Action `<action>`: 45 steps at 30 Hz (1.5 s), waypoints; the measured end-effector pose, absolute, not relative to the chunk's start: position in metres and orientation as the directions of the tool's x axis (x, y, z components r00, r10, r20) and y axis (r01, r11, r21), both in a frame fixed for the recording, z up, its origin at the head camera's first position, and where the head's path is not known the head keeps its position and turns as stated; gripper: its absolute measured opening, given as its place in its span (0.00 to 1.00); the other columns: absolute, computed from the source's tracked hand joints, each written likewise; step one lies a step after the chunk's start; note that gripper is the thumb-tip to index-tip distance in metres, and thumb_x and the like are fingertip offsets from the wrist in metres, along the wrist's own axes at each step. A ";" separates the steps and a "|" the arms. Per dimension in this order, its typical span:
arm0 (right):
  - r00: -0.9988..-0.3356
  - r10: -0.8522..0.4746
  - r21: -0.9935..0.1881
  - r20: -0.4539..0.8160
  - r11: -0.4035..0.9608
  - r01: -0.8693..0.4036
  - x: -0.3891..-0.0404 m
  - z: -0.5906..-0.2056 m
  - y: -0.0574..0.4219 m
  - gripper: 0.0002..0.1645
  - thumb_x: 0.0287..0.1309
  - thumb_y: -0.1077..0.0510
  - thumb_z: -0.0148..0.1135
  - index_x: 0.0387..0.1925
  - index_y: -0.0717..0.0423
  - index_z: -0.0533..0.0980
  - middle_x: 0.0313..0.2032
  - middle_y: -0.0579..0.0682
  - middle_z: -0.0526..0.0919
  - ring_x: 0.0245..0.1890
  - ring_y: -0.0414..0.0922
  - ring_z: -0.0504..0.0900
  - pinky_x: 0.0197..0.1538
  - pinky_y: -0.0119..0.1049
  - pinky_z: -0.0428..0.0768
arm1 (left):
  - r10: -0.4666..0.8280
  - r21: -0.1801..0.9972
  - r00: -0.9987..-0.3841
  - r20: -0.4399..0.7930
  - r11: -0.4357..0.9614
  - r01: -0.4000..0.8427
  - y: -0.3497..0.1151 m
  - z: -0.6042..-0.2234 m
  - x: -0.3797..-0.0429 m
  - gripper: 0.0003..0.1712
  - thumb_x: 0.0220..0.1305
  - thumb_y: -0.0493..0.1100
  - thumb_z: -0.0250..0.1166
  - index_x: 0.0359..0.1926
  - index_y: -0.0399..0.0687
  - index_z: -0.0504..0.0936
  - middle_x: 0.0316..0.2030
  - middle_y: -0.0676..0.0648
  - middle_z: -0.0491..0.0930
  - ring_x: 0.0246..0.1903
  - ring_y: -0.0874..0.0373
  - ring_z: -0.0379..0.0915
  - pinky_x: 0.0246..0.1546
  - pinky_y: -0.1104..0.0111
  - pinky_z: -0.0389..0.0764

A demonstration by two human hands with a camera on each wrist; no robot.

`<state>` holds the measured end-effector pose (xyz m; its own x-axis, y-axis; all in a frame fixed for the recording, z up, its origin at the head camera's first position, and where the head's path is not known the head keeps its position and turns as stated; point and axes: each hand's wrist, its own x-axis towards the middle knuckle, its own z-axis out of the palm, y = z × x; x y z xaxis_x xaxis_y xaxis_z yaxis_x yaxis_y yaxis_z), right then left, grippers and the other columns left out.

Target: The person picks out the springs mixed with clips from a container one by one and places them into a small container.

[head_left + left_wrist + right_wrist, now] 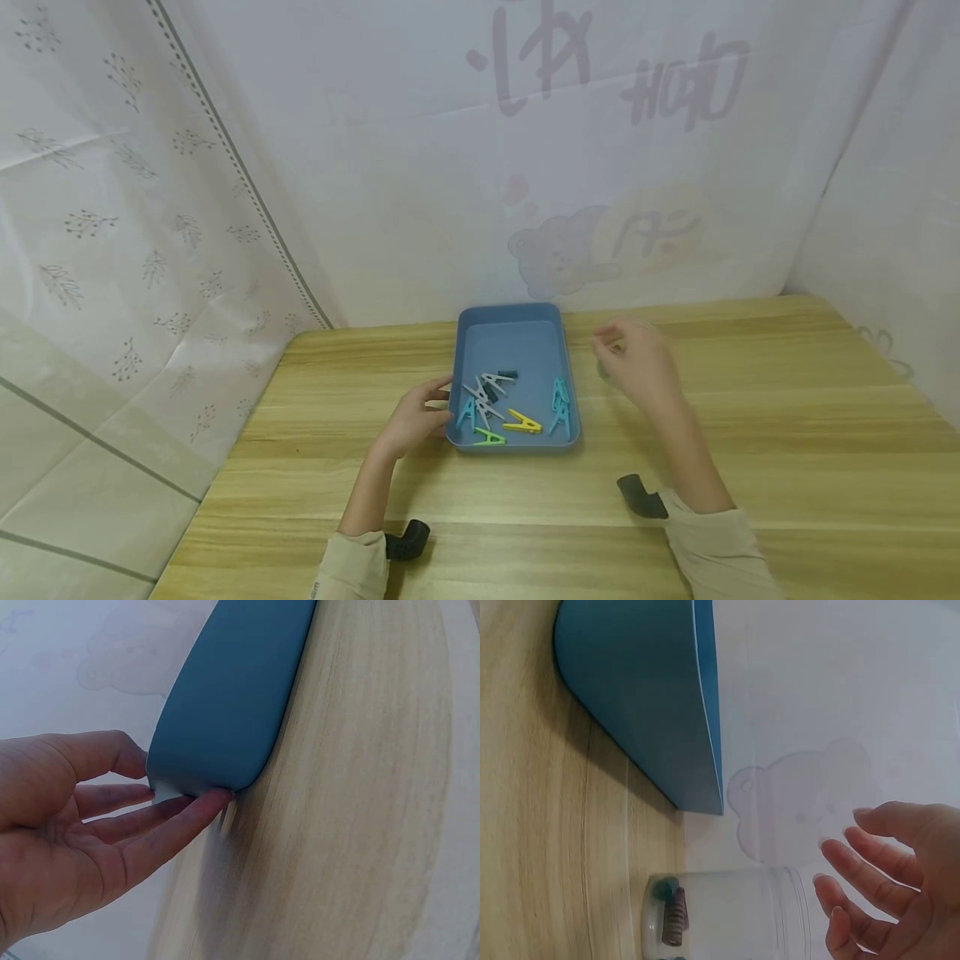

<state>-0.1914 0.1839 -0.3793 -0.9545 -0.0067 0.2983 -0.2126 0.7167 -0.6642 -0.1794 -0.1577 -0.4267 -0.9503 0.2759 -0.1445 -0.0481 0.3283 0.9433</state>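
A blue tray (517,333) stands on the table with several clothespins in it. White clothespins (491,408), blue clothespins (560,408), a yellow clothespin (522,422) and a green clothespin (490,437) lie toward its near half, with small dark ribbed pieces (508,374) among them. My left hand (415,418) touches the tray's left outer wall with its fingertips, fairly straight in the left wrist view. To the right of the tray, my right hand (637,358) hovers with loosely bent fingers and nothing in them. Beside it, a clear jar (727,907) holds a brown ribbed piece (673,919) and a green piece (665,888).
The wooden table (510,533) ends at a pale printed curtain (420,208) at the back. Black curved camera mounts (408,540) stick out at both wrists. In the head view my right hand largely hides the jar.
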 end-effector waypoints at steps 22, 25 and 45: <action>-0.964 -0.091 -0.675 0.251 0.697 -0.241 -0.201 -0.387 0.164 0.15 0.74 0.57 0.62 0.53 0.64 0.82 0.48 0.62 0.89 0.36 0.51 0.85 0.36 0.40 0.83 | 0.282 0.945 -0.950 -0.136 0.326 -0.039 -0.159 -0.427 -0.180 0.37 0.69 0.26 0.58 0.78 0.29 0.62 0.66 0.22 0.71 0.61 0.28 0.77 0.46 0.52 0.90; -0.965 -0.103 -0.671 0.240 0.701 -0.241 -0.202 -0.386 0.161 0.15 0.75 0.56 0.62 0.53 0.63 0.82 0.49 0.61 0.89 0.35 0.50 0.84 0.35 0.39 0.83 | 0.279 0.942 -0.950 -0.140 0.333 -0.041 -0.159 -0.427 -0.180 0.38 0.70 0.27 0.58 0.79 0.30 0.61 0.67 0.23 0.71 0.62 0.28 0.77 0.46 0.52 0.90; -0.954 -0.251 -0.660 0.162 0.692 -0.294 -0.216 -0.398 0.142 0.17 0.73 0.58 0.64 0.56 0.64 0.81 0.49 0.61 0.88 0.37 0.50 0.84 0.37 0.41 0.85 | 0.278 0.942 -0.949 -0.145 0.332 -0.047 -0.161 -0.431 -0.182 0.38 0.69 0.28 0.59 0.79 0.31 0.62 0.67 0.24 0.71 0.63 0.29 0.77 0.45 0.54 0.91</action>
<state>-0.2158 0.1418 -0.3975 -0.9543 -0.2507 0.1623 -0.2939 0.6917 -0.6597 -0.1819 -0.1606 -0.4306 -0.9495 0.2781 -0.1454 -0.0470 0.3320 0.9421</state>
